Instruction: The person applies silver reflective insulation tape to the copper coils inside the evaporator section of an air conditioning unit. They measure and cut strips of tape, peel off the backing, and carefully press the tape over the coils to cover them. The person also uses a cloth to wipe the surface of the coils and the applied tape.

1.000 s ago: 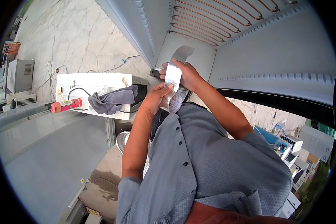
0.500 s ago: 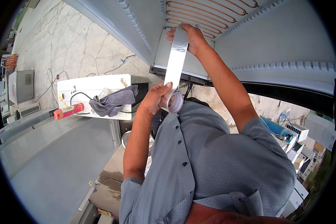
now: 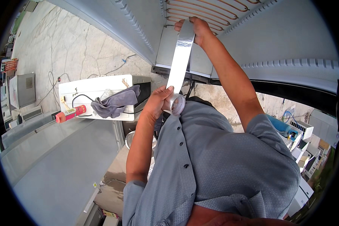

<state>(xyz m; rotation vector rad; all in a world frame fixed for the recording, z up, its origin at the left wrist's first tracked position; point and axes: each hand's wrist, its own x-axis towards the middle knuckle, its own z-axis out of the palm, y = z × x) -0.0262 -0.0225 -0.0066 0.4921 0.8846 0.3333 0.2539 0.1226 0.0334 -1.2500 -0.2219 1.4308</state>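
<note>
Right hand (image 3: 200,31) farther out, silver tape (image 3: 181,58) across its fingers (image 3: 178,26)

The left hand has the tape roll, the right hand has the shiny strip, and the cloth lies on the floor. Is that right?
Not quite: the head view shows the cloth lying on the white box. The left hand has the tape roll, the right hand the shiny strip.
</note>
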